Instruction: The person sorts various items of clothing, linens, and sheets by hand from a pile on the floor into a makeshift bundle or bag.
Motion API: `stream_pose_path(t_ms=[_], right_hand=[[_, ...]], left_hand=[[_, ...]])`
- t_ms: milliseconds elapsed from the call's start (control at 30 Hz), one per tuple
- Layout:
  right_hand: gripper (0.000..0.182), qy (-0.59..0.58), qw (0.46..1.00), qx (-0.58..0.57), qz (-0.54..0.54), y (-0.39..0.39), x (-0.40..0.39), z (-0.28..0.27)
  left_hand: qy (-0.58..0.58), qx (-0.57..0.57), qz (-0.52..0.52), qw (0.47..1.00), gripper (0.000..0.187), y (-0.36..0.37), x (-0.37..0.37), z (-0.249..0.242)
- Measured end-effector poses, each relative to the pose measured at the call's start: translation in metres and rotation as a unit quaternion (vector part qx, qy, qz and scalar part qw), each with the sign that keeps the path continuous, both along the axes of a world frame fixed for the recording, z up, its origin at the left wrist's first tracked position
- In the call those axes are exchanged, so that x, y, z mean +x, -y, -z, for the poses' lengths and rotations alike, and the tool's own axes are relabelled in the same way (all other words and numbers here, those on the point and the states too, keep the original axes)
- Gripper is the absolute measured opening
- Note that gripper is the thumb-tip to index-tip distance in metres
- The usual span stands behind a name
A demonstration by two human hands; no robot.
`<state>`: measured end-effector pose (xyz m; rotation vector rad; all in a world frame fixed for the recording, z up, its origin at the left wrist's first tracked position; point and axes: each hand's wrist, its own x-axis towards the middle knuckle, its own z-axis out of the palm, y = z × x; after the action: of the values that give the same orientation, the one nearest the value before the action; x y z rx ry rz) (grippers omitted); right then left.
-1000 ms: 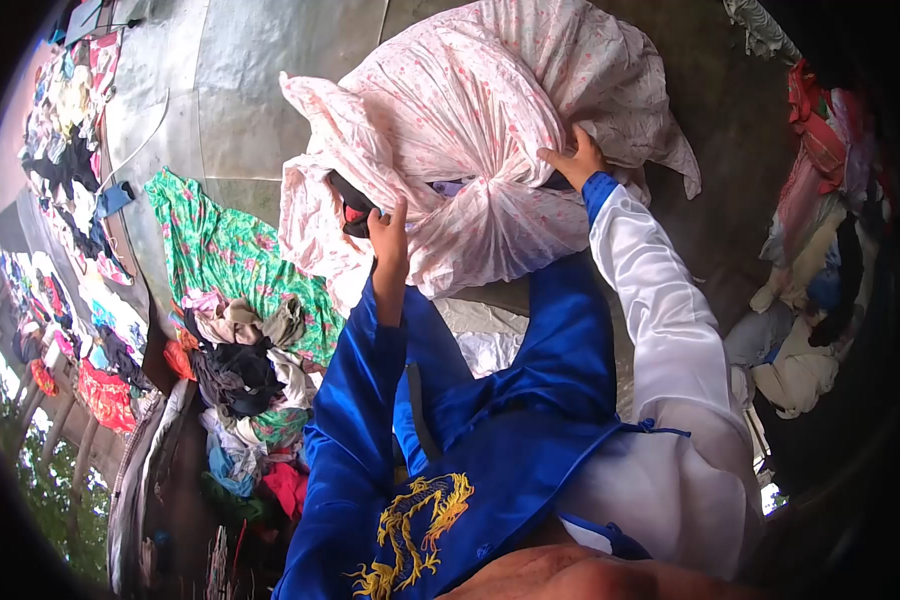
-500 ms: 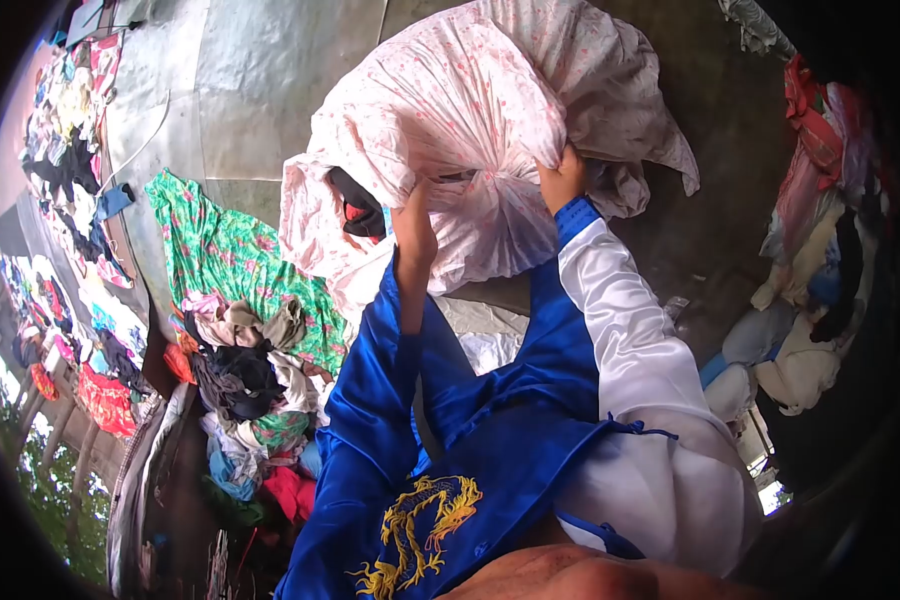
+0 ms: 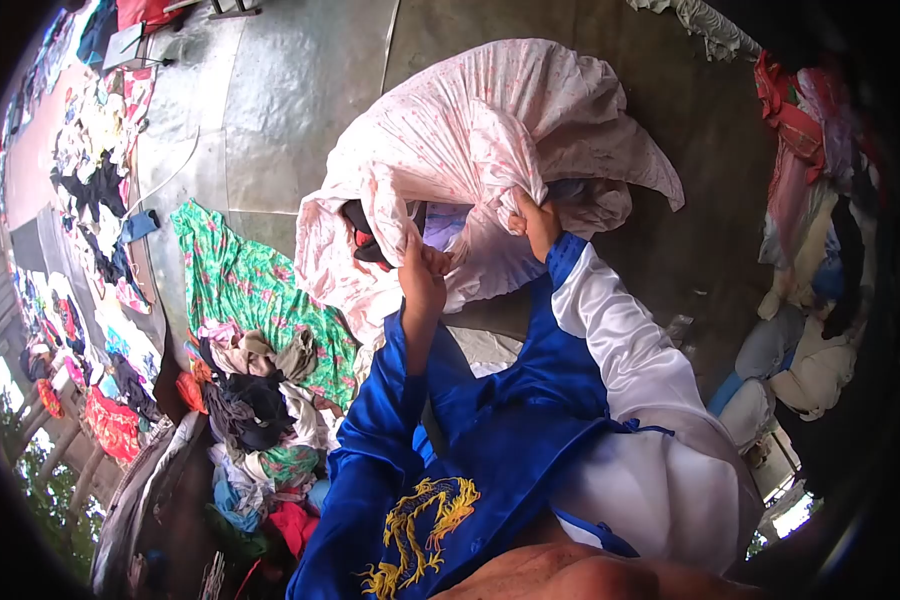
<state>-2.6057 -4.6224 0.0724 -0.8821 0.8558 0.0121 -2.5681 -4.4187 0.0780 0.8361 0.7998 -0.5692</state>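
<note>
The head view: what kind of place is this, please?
Probably an outdoor laundry or clothes-sorting yard: a clothes heap on the concrete floor, garments spread out, and both hands gripping a pink cloth bundle.

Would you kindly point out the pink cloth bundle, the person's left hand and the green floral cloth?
pink cloth bundle (image 3: 470,130): head view, on its upper bulging side.
left hand (image 3: 422,270): head view, middle of the hand gripping the bundle's cloth.
green floral cloth (image 3: 245,290): head view, on its spread middle.
</note>
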Motion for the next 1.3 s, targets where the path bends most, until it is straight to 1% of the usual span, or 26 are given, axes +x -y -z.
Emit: stream_pose_path(t_ms=[67, 100, 133, 167, 233, 300, 367, 467, 533, 567, 600, 633, 667, 700, 733, 767, 800, 833, 867, 933, 967, 1000, 1100, 1167, 1233, 1300], right_hand=[[0.025, -0.017, 0.997, -0.069, -0.044, 0.005, 0.013, -0.077], [0.022, 0.013, 0.997, -0.057, -0.046, 0.01, 0.016, -0.128], [0.021, 0.025, 0.992, -0.098, -0.078, 0.013, 0.014, -0.181], [0.02, 0.039, 0.983, -0.14, -0.109, 0.014, 0.013, -0.227], [0.024, 0.072, 0.969, -0.201, -0.124, 0.011, 0.001, -0.291], [0.027, 0.109, 0.957, -0.233, -0.136, 0.011, -0.008, -0.34], [0.026, 0.146, 0.948, -0.236, -0.153, 0.013, -0.015, -0.379], [0.026, 0.193, 0.921, -0.318, -0.114, 0.021, -0.016, -0.419], [0.024, 0.185, 0.931, -0.304, -0.085, 0.032, -0.011, -0.419], [0.024, 0.18, 0.935, -0.296, -0.071, 0.038, -0.009, -0.418], [0.024, 0.168, 0.956, -0.238, -0.039, 0.044, -0.003, -0.41], [0.025, 0.155, 0.971, -0.181, -0.006, 0.051, 0.004, -0.396], [0.027, 0.179, 0.975, -0.129, 0.033, 0.064, 0.011, -0.356], [0.029, 0.204, 0.973, -0.078, 0.071, 0.075, 0.02, -0.308], [0.036, 0.135, 0.978, -0.039, 0.157, 0.079, 0.03, -0.277], [0.039, 0.103, 0.981, -0.027, 0.163, 0.088, 0.026, -0.225], [0.04, 0.058, 0.978, 0.025, 0.2, 0.089, 0.021, -0.181], [0.041, -0.004, 0.977, 0.018, 0.213, 0.078, 0.013, -0.136], [0.041, -0.024, 0.972, 0.024, 0.232, 0.071, 0.008, -0.121], [0.039, -0.024, 0.964, 0.06, 0.257, 0.082, 0.007, -0.099], [0.039, -0.034, 0.963, 0.061, 0.261, 0.09, 0.01, -0.091], [0.039, -0.069, 0.961, 0.055, 0.263, 0.085, 0.011, -0.099], [0.038, -0.128, 0.955, 0.007, 0.267, 0.115, 0.037, -0.065], [0.035, -0.203, 0.942, -0.008, 0.267, 0.131, 0.036, -0.019], [0.034, -0.25, 0.928, -0.077, 0.266, 0.159, 0.03, 0.039], [0.034, -0.321, 0.887, -0.122, 0.309, 0.217, 0.004, 0.109]], left_hand=[[0.119, -0.064, 0.069, 0.988, 0.031, 0.015, 0.019, -0.079], [0.174, -0.093, 0.103, 0.975, 0.029, 0.021, 0.022, -0.126], [0.217, -0.074, 0.119, 0.966, 0.027, 0.037, 0.022, -0.191], [0.227, -0.116, 0.121, 0.959, 0.02, 0.038, 0.011, -0.226], [0.257, -0.134, 0.134, 0.948, 0.017, 0.035, -0.008, -0.288], [0.278, -0.137, 0.191, 0.931, 0.022, 0.03, -0.024, -0.336], [0.303, -0.146, 0.239, 0.911, 0.036, 0.028, -0.031, -0.361], [0.377, -0.131, 0.252, 0.881, 0.058, 0.031, -0.029, -0.394], [0.399, -0.156, 0.305, 0.85, 0.055, 0.034, -0.02, -0.404], [0.416, -0.177, 0.324, 0.831, 0.054, 0.035, -0.011, -0.398], [0.432, -0.198, 0.343, 0.81, 0.055, 0.036, -0.001, -0.392], [0.424, -0.191, 0.32, 0.825, 0.055, 0.044, 0.011, -0.372], [0.417, -0.182, 0.296, 0.84, 0.055, 0.053, 0.022, -0.352], [0.389, -0.161, 0.241, 0.875, 0.053, 0.057, 0.032, -0.317], [0.32, -0.163, 0.203, 0.911, 0.049, 0.058, 0.044, -0.281], [0.253, -0.164, 0.163, 0.939, 0.045, 0.055, 0.052, -0.242], [0.207, -0.143, 0.169, 0.953, 0.043, 0.048, 0.046, -0.196], [0.162, -0.125, 0.174, 0.963, 0.041, 0.047, 0.041, -0.163], [0.118, -0.046, 0.199, 0.972, 0.038, 0.05, 0.034, -0.166], [0.133, -0.12, 0.152, 0.972, 0.035, 0.038, 0.049, -0.145], [0.133, -0.152, 0.155, 0.967, 0.035, 0.021, 0.05, -0.132], [0.121, -0.135, 0.156, 0.971, 0.036, 0.027, 0.053, -0.144], [0.161, -0.124, 0.272, 0.941, 0.046, 0.015, 0.066, -0.123], [0.157, -0.145, 0.296, 0.931, 0.046, 0.004, 0.073, -0.082], [0.153, -0.17, 0.309, 0.923, 0.047, -0.005, 0.076, -0.035], [0.126, -0.173, 0.301, 0.929, 0.047, -0.03, 0.082, 0.029]])
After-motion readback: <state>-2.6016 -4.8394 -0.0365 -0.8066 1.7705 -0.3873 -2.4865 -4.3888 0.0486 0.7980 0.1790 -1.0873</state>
